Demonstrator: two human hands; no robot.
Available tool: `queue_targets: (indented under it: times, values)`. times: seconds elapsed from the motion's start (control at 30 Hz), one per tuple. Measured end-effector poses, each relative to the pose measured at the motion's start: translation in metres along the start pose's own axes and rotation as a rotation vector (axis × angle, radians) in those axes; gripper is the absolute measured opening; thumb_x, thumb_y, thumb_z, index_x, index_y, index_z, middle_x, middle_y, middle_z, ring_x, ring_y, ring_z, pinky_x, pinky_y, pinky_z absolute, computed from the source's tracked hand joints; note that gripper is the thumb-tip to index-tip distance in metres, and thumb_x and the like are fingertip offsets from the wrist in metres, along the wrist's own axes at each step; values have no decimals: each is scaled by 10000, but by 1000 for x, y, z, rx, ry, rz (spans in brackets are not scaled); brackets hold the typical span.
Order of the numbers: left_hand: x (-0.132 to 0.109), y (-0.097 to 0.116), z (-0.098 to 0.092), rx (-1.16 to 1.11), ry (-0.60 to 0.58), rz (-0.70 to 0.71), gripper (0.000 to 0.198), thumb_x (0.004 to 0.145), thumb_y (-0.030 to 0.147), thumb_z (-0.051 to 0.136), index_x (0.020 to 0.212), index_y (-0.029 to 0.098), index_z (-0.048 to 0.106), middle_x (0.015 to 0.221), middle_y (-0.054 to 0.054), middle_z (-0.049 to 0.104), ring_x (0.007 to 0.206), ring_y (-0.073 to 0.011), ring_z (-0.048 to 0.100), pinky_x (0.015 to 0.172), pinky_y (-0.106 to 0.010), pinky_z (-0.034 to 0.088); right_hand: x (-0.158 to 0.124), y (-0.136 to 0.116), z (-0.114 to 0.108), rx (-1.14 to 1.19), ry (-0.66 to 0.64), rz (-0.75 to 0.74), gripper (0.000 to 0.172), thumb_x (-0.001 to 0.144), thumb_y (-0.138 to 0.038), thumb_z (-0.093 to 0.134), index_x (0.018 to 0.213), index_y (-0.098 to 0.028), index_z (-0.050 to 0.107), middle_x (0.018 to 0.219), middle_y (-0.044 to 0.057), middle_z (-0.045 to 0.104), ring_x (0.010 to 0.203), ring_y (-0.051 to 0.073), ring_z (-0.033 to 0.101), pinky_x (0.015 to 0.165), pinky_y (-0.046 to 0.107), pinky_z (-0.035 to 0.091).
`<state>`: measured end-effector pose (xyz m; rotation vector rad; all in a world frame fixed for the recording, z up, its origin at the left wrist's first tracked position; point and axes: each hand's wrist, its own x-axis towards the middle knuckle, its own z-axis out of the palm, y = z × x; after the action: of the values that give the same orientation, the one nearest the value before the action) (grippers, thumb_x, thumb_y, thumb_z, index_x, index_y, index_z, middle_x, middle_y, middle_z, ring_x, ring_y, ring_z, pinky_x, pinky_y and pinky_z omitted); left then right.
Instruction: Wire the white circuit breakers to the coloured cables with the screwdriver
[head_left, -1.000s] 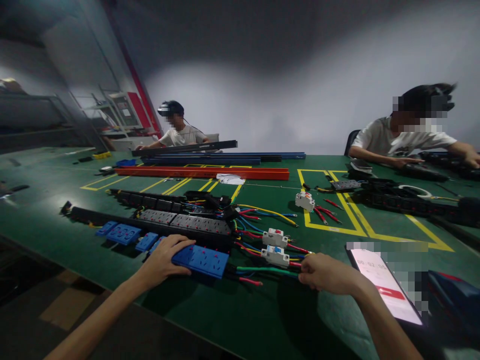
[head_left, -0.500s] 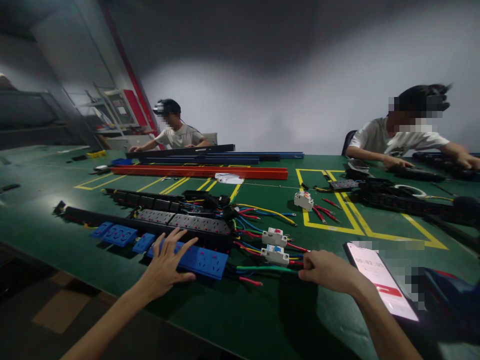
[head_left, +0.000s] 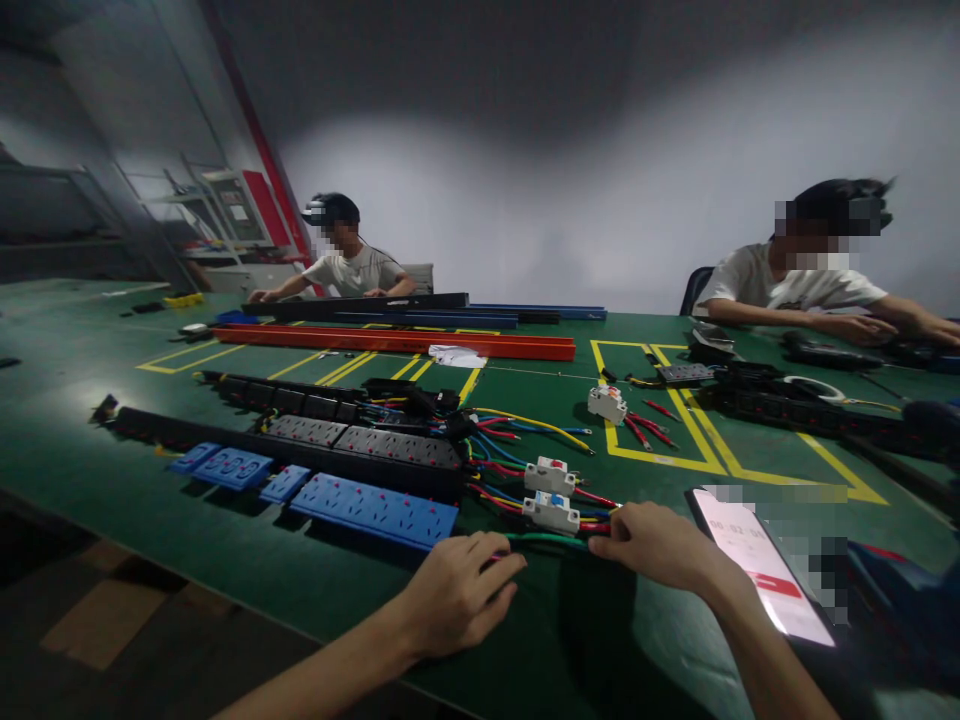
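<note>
My left hand rests on the green table over the loose wire ends beside the blue socket strip, fingers curled around a red wire. My right hand pinches the green wire just below the two white circuit breakers. Red, blue and yellow wires fan out from a black power strip housing toward the breakers.
A phone with a lit screen lies by my right wrist. A third breaker and red wires lie inside yellow floor-tape lines. Long red and blue channels cross the far table. Two other people work at the far side.
My left hand has lifted off the blue socket strip and moved right to the wire ends. My right hand stays on the green wire.
</note>
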<state>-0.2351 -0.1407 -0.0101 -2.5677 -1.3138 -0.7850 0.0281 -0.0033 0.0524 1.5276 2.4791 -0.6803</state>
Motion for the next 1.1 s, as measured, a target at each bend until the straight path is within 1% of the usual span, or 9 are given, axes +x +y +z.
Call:
queue_targets:
  times: [0.17, 0.27, 0.37, 0.47, 0.63, 0.7, 0.8, 0.93, 1.1]
  values:
    - [29, 9, 22, -9, 125, 356, 91, 848, 234, 568, 870, 169, 628, 709, -23, 570, 544, -136, 497, 431, -281, 355, 0, -1, 1, -48, 61, 27, 365, 877, -528, 547, 824, -189, 672, 824, 93, 677, 679, 191, 601, 567, 288, 294]
    - [48, 22, 46, -43, 173, 589, 185, 837, 368, 614, 777, 193, 614, 601, 20, 481, 457, -110, 400, 362, -264, 245, 5, 0, 0, -24, 163, 46, 334, 892, -493, 535, 860, -188, 668, 849, 90, 681, 696, 185, 607, 569, 279, 284]
    - [67, 36, 69, -104, 126, 710, 243, 845, 442, 618, 764, 213, 630, 596, 19, 482, 439, -102, 376, 351, -250, 238, 14, 3, -1, 65, 334, 68, 279, 899, -436, 520, 886, -194, 659, 832, 70, 681, 722, 182, 616, 582, 265, 296]
    - [78, 46, 77, -149, 140, 697, 255, 841, 427, 608, 695, 218, 616, 577, 15, 480, 427, -100, 354, 343, -248, 239, 22, 5, -1, 113, 481, 75, 243, 907, -385, 496, 900, -199, 652, 858, 59, 686, 767, 183, 622, 616, 261, 326]
    - [80, 43, 68, -229, 327, 619, 240, 768, 334, 630, 592, 204, 532, 518, 35, 432, 408, -95, 382, 339, -247, 222, 38, 9, -4, 112, 636, 81, 279, 929, -375, 450, 1026, -189, 634, 1007, 75, 675, 914, 192, 617, 740, 265, 395]
    - [79, 40, 66, -251, 345, 587, 224, 751, 316, 628, 589, 204, 521, 533, 32, 460, 415, -95, 414, 345, -245, 236, 54, 14, -8, 99, 676, 96, 313, 916, -342, 470, 1139, -170, 605, 1109, 95, 649, 1014, 205, 596, 826, 272, 411]
    - [78, 37, 69, -256, 307, 564, 186, 750, 319, 620, 627, 207, 538, 568, 24, 502, 424, -97, 447, 351, -245, 248, 85, 25, -19, 53, 704, 151, 425, 885, -306, 525, 1275, -137, 539, 1244, 144, 577, 1138, 253, 538, 940, 317, 396]
    - [76, 38, 70, -281, 297, 525, 152, 774, 319, 591, 678, 206, 558, 601, 10, 518, 447, -102, 459, 361, -249, 266, 122, 39, -34, -4, 709, 246, 540, 899, -299, 532, 1393, -102, 435, 1333, 205, 492, 1229, 322, 469, 980, 384, 392]
    - [76, 36, 62, -307, 339, 480, 172, 799, 322, 560, 677, 202, 557, 616, 0, 523, 446, -106, 430, 356, -261, 226, 147, 48, -39, -30, 665, 312, 444, 950, -365, 555, 1327, -138, 499, 1287, 141, 535, 1151, 254, 544, 967, 436, 467]
